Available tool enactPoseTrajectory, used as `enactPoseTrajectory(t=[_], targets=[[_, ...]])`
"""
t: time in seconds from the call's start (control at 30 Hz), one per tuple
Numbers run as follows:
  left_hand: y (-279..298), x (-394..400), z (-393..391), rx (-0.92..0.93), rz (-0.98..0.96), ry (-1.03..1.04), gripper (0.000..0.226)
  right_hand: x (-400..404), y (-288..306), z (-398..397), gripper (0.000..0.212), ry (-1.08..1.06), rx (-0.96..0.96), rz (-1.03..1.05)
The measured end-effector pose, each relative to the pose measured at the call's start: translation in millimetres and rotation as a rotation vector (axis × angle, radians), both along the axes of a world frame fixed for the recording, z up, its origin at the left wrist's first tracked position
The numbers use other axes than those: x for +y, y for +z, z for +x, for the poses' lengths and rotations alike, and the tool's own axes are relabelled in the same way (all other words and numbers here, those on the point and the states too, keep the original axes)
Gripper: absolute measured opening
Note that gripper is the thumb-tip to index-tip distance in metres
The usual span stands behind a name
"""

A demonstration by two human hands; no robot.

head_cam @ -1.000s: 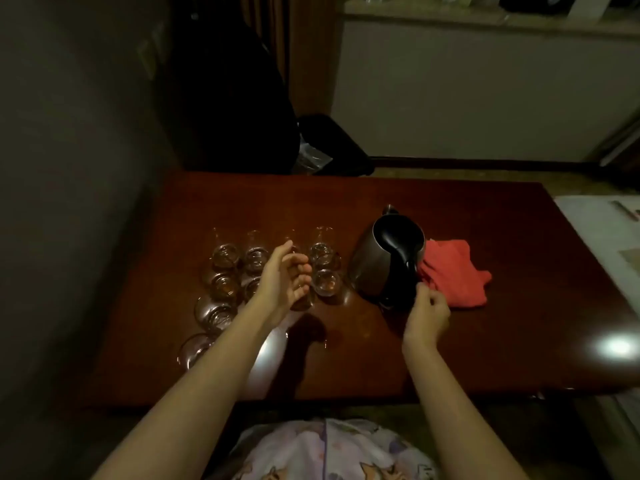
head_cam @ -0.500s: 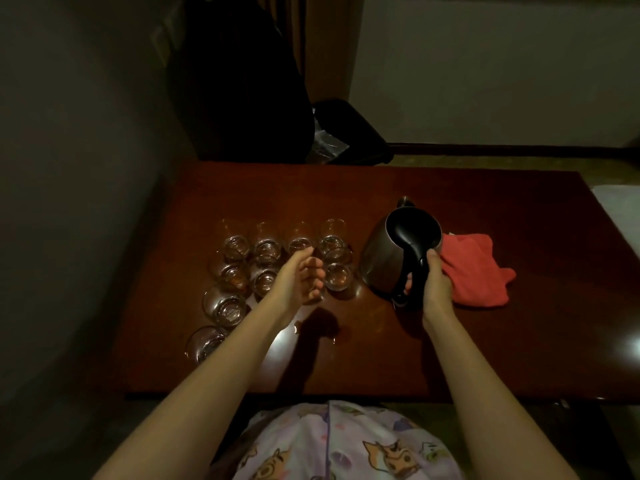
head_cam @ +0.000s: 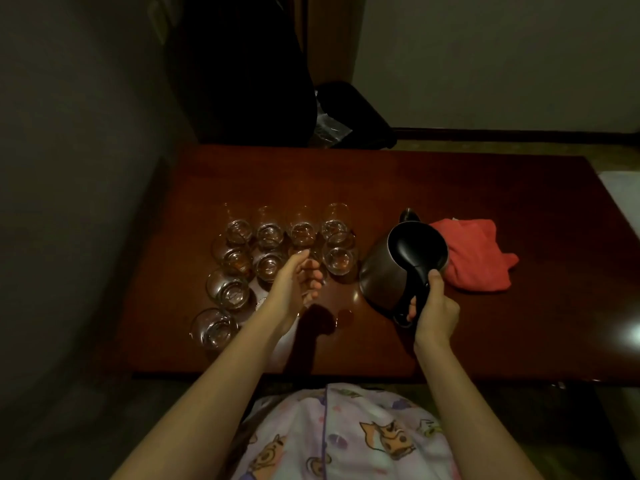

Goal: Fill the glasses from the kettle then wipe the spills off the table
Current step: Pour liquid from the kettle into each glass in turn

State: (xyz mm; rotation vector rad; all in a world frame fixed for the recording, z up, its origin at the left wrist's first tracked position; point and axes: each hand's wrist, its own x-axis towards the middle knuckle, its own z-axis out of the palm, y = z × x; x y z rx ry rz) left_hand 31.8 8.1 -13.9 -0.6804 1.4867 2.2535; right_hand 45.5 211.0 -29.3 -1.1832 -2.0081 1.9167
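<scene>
A steel kettle [head_cam: 388, 271] with a black lid and handle stands on the dark red table [head_cam: 450, 188]. My right hand [head_cam: 433, 310] grips its handle. Several clear glasses [head_cam: 270, 233] stand in rows left of the kettle, two more [head_cam: 228, 291] nearer the front left. My left hand [head_cam: 298, 278] hovers with relaxed, slightly curled fingers over the glass at the middle of the group, which it partly hides; it holds nothing. A red cloth [head_cam: 474, 254] lies crumpled just right of the kettle. A small wet patch [head_cam: 344, 315] shows in front of the kettle.
A dark chair [head_cam: 242, 81] and a black bin with a plastic bag [head_cam: 346, 116] stand behind the table's far edge. A wall runs along the left. My patterned clothing [head_cam: 346, 434] is below the table's near edge.
My right hand moved up to the kettle and closed round its handle. My left hand stayed over the glasses. The camera tilted down slightly.
</scene>
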Motion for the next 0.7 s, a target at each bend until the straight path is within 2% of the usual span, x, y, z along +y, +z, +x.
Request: enactPoseTrajectory(t=[0.2, 0.53, 0.7], targets=[[-8, -12, 18, -0.002, -0.038, 0.010, 0.027, 7, -4, 26, 0.050, -0.001, 0.026, 0.012], [-23, -30, 58, -0.109, -0.047, 0.108, 0.023, 12, -1, 89, 0.048, 0.154, 0.098, 0.062], [-28, -41, 71, -0.100, -0.262, 0.100, 0.016, 6, 8, 98, 0.046, 0.283, 0.097, 0.031]])
